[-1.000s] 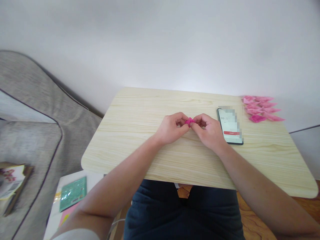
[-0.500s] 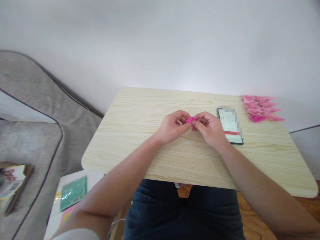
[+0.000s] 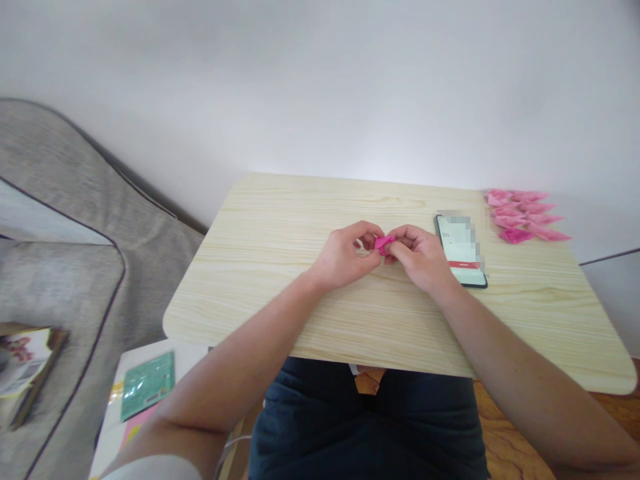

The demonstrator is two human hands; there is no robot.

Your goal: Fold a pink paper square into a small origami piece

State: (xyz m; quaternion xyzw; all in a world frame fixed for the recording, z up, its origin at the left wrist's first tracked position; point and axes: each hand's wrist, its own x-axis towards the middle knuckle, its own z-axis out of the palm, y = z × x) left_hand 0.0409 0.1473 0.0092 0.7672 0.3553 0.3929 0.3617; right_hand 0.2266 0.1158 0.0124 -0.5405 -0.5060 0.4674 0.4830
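Note:
A small folded piece of pink paper (image 3: pixel 383 243) is pinched between both hands over the middle of a light wooden table (image 3: pixel 280 220). My left hand (image 3: pixel 345 257) grips its left side with thumb and fingers. My right hand (image 3: pixel 420 257) holds its right side, fingers curled over it. Most of the paper is hidden by my fingertips.
A phone (image 3: pixel 461 250) with a lit screen lies just right of my right hand. A pile of several folded pink paper pieces (image 3: pixel 523 215) sits at the table's far right corner. A grey sofa (image 3: pixel 60 220) is to the left, and a green packet (image 3: pixel 147 385) lies on a low surface below.
Both hands stay together at the same spot. The fingers have shifted slightly on the pink paper, which now shows a little more between them.

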